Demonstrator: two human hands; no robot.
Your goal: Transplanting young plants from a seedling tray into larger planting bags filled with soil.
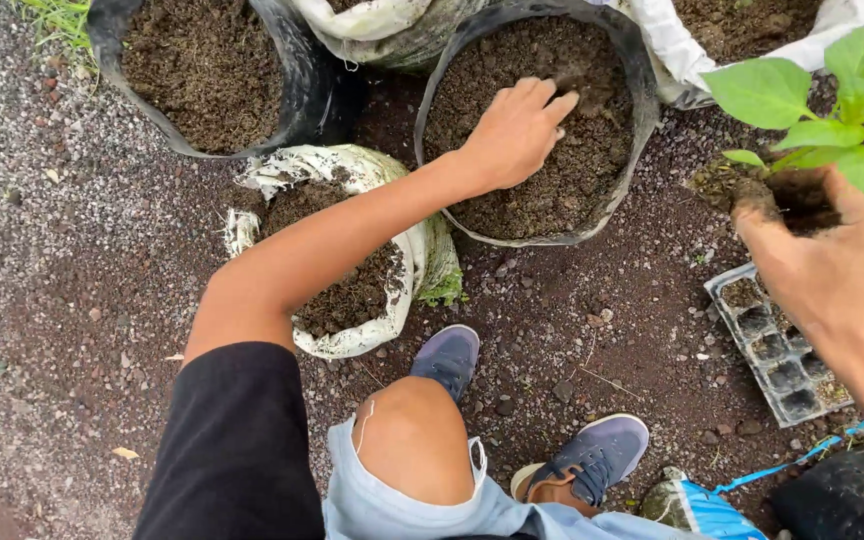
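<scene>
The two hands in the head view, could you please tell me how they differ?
The left hand presses its fingers into the soil of a black grow bag; the right hand is raised, holding a green seedling by its root plug. The left holds nothing; the right grips. Both are bare.

The black grow bag (642, 90) is thin glossy plastic holding crumbly matt soil (512, 200); the white sack (402, 300) looks like woven cloth, and the ground (72, 250) is rough gravel.
</scene>
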